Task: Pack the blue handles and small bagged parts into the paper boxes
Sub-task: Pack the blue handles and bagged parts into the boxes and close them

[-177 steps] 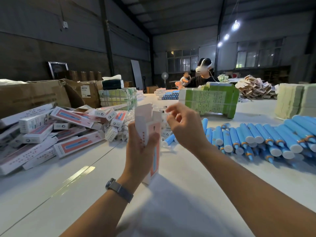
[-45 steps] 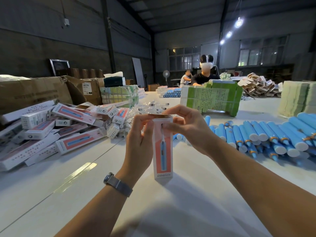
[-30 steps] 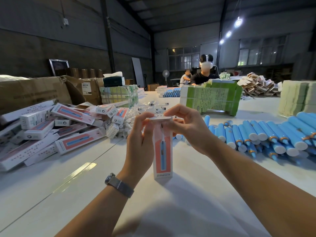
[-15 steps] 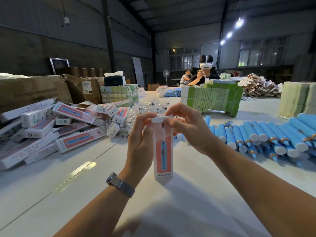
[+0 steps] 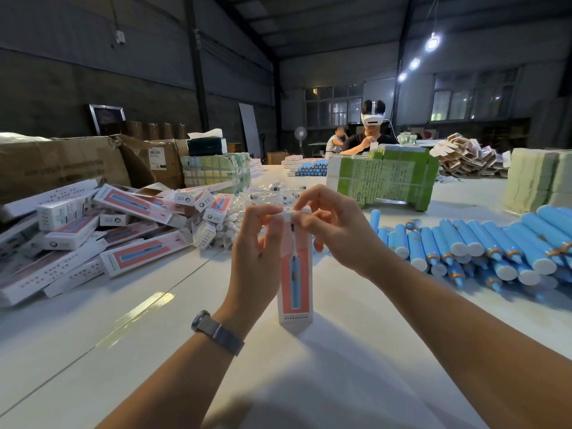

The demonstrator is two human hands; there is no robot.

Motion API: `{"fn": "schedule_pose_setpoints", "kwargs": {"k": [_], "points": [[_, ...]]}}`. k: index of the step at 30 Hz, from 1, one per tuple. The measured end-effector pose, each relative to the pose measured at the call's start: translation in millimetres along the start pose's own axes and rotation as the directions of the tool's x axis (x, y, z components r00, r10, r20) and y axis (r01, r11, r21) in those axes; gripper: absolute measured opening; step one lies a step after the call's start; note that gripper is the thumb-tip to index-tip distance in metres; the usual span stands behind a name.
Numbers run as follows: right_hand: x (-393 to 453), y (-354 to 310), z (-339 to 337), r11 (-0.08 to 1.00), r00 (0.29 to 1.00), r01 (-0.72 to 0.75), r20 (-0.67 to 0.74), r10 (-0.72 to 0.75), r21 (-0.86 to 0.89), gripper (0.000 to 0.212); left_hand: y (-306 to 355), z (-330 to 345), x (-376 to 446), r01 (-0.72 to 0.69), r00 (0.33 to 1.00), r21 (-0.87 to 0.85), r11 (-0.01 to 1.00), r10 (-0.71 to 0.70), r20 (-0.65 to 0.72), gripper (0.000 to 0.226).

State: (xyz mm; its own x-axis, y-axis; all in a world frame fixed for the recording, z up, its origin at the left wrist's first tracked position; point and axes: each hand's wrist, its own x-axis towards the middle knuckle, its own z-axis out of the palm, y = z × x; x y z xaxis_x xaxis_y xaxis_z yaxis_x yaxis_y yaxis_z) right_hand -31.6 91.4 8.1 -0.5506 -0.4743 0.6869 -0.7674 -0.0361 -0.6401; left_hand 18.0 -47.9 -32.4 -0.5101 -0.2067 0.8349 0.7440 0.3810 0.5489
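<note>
Over the white table [image 5: 93,351], both hands pinch the upright paper box's [image 5: 295,286] top flap.

The white table [image 5: 356,351] carries a heap of paper boxes [image 5: 102,230] at left, rows of blue handles [image 5: 483,246] at right, bagged parts [image 5: 247,205] centrally, one upright box [image 5: 295,283], and green stacks [image 5: 382,178] beyond.

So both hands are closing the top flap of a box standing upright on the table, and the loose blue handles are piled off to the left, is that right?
Not quite: the head view shows the blue handles piled to the right; packed boxes lie on the left. Otherwise yes: the left hand and right hand close the top flap of the upright box on the table.
</note>
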Motion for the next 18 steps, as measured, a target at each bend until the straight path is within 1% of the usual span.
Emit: {"fn": "schedule_pose_setpoints", "kwargs": {"k": [2,5,9,12,15,18], "points": [[-0.2,0.6,0.8,0.999,1.0,0.011,-0.004,-0.011,-0.03,0.017,-0.8,0.2,-0.7,0.001,1.0,-0.007,1.0,-0.001,-0.005,0.007],[0.2,2.3,3.4,0.998,1.0,-0.002,-0.007,0.002,-0.061,0.015,-1.7,0.9,-1.8,-0.005,1.0,0.004,1.0,0.005,0.004,0.008],[0.0,4.2,5.3,0.999,1.0,-0.024,-0.02,0.023,-0.044,0.01,-1.7,0.4,-1.6,-0.017,1.0,0.023,1.0,0.016,0.027,0.009],[-0.1,2.6,6.2,0.999,0.999,-0.025,-0.034,0.024,-0.023,0.012,-1.9,-0.9,-1.4,-0.01,0.999,0.039,0.999,0.009,0.032,0.013],[1.4,1.1,6.3,1.0,0.998,-0.01,-0.054,0.009,-0.02,0.015,-0.9,-1.8,-2.2,-0.038,0.998,0.077,0.996,0.035,0.049,0.018],[2.9,-0.5,4.0,1.0,0.998,0.012,-0.054,-0.012,-0.017,0.015,0.1,-1.9,-2.8,-0.053,0.997,0.081,0.995,0.048,0.062,0.017]]}}
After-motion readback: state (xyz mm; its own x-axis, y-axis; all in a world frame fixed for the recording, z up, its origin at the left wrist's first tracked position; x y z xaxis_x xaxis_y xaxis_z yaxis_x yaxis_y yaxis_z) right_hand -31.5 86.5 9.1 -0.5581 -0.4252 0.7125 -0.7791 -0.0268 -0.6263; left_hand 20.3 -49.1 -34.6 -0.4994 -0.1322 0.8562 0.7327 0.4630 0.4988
